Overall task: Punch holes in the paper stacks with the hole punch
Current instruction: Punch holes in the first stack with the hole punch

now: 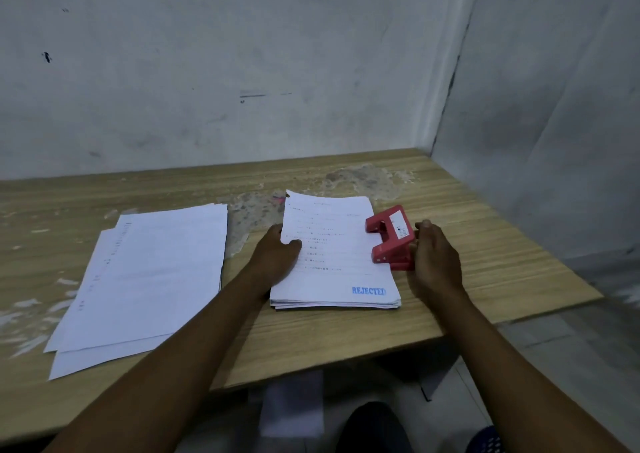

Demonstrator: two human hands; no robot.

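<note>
A stack of printed paper (332, 265) with a blue REJECTED stamp lies in the middle of the wooden table (485, 244). A red hole punch (389, 237) sits over the stack's right edge. My right hand (434, 258) grips the punch from its right side, thumb pointing away from me. My left hand (277, 255) holds the stack's left edge, with the thumb on top of the sheets. A second, looser pile of white sheets (145, 279) is spread out to the left.
The table stands in a corner, with a grey wall (242, 71) behind it and another on the right. A worn patch (360, 178) marks the tabletop behind the stack. A sheet of paper (291, 407) lies on the floor below the front edge.
</note>
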